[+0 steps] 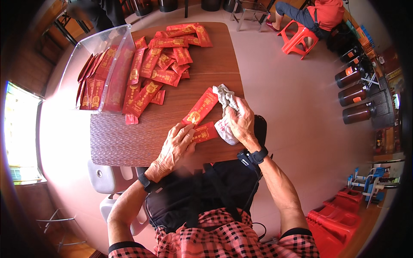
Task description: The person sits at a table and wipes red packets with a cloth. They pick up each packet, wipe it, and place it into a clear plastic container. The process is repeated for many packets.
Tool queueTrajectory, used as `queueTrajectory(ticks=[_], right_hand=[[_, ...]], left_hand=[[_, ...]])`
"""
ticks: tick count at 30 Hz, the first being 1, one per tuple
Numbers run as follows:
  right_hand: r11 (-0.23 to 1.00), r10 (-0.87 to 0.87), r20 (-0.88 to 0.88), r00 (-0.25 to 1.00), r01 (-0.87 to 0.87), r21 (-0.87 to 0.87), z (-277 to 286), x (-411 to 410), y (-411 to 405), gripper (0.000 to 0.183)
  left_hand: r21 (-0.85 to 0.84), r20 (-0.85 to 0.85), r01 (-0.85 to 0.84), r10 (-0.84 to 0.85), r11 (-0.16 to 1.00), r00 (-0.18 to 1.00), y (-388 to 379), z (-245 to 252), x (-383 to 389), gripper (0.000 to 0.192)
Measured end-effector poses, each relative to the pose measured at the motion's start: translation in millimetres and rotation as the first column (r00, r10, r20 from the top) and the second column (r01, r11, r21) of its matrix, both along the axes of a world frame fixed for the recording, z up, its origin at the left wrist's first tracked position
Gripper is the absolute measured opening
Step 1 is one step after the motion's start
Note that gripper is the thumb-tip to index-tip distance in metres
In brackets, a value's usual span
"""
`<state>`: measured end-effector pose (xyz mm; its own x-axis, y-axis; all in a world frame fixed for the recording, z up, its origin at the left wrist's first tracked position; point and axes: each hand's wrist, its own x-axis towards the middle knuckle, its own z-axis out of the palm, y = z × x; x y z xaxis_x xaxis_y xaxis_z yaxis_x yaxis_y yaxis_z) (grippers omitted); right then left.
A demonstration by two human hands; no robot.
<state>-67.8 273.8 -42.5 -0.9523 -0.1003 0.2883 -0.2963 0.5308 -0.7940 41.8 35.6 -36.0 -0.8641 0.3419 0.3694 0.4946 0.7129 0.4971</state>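
Note:
My right hand (240, 121) grips a crumpled whitish cloth (226, 133) with red marks. The cloth's upper part touches the top end of a long red packet (204, 105) with gold print, which lies slanted on the wood-look table (222, 64). Over the lower end of that packet are the fingers of my left hand (176, 143), holding it. A second red packet (206, 132) lies partly below, its left end hidden by this hand. Farther off is a loose heap of similar red packets (161, 61). Left of them, a clear plastic box (117, 64) contains several more, some upright.
Grey plastic seats (101, 177) stand by the table's near left edge. A person (322, 16) sits on a red plastic stool (298, 38) at the far right; another person's dark legs (109, 14) show top left. Large dark jars (353, 95) and red stools (335, 222) line the right side.

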Motion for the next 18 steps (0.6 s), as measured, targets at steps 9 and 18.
queueTrajectory(ticks=[9,18], right_hand=[[0.827,0.488,-0.14,0.861,-0.406,0.389,38.6,31.9,-62.2,0.028],[0.896,0.304,-0.085,0.949,-0.255,0.363,41.2,-42.1,-15.4,0.028]], left_hand=[[0.001,0.021,0.026,-0.026,1.0,0.999,-6.7,-16.4,4.0,0.047],[-0.001,-0.004,-0.012,0.012,1.0,1.0,-0.9,-7.7,2.6,0.047]])
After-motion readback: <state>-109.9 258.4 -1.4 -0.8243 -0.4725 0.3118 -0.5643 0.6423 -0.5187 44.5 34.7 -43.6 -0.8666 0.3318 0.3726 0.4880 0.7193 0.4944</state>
